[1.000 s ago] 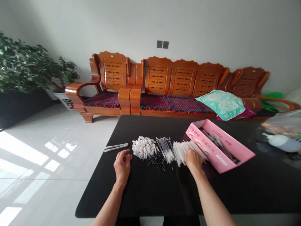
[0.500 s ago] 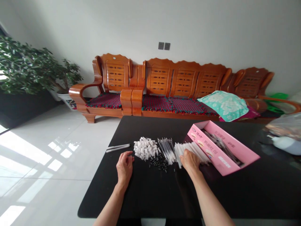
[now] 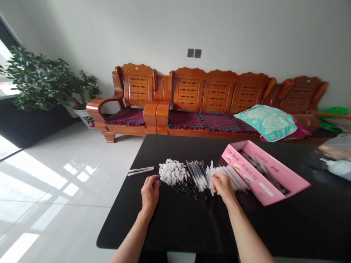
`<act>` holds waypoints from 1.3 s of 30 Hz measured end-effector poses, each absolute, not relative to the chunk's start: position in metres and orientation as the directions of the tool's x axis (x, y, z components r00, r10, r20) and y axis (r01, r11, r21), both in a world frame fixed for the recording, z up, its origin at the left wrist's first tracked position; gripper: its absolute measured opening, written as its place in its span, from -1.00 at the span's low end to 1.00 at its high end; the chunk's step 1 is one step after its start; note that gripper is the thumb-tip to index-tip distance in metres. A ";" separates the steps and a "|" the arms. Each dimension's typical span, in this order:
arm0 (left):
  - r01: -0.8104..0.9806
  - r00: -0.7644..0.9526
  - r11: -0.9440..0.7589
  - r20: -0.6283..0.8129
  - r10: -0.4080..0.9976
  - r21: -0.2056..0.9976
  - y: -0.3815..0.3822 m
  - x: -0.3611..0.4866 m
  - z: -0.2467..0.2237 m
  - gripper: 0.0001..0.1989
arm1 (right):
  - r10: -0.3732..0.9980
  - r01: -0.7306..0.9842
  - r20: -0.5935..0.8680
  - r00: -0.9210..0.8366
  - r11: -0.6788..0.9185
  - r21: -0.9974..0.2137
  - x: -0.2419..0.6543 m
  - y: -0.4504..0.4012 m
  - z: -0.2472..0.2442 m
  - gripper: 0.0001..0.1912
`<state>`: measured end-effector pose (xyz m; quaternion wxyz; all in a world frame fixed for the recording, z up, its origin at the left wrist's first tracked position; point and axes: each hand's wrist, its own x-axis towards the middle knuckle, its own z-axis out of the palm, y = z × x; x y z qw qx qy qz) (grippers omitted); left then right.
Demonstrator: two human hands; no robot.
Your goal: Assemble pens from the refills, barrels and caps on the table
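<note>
"Right hand (image 3: 223,186)?"
"Its grip is clamped on white plastic tubes (image 3: 231,178), at twelve o'clock."
"Left hand (image 3: 150,193)?"
"Grip apart, white plastic caps (image 3: 172,171) just beside it at two o'clock on the black counter (image 3: 274,226)."

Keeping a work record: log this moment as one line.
left hand: beside white plastic caps | right hand: on white plastic tubes

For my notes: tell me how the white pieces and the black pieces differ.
The white plastic pieces are larger than the small black pieces. The white heap is also bigger, and the black heap lies nearer the person, just in front of it. Both are loose heaps on the black tabletop.
</note>
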<state>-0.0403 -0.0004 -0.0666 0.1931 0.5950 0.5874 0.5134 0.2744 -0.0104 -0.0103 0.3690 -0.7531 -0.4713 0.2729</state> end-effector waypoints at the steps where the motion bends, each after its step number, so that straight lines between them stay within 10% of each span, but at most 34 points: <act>1: 0.502 -0.211 -0.238 0.384 0.899 0.832 -0.001 -0.038 -0.066 -0.79 | 0.923 0.329 -0.107 0.370 -0.238 -0.914 0.273 -0.013 -0.013 -0.76; 6: 0.545 -0.092 -0.266 0.372 0.924 0.795 0.003 -0.009 -0.053 -0.82 | 0.928 -0.122 -0.169 0.331 -0.135 -0.983 0.260 -0.028 -0.030 -0.73; 19: 0.895 0.162 -0.158 0.025 0.986 0.418 0.075 0.102 -0.015 -0.72 | 0.925 -0.157 -0.158 0.345 -0.109 -0.982 0.247 -0.041 -0.038 -0.72; 39: 0.833 0.026 0.009 -0.055 0.998 0.552 0.082 0.109 0.000 -0.78 | 0.910 -0.202 -0.143 0.389 -0.067 -0.977 0.245 -0.031 -0.037 -0.72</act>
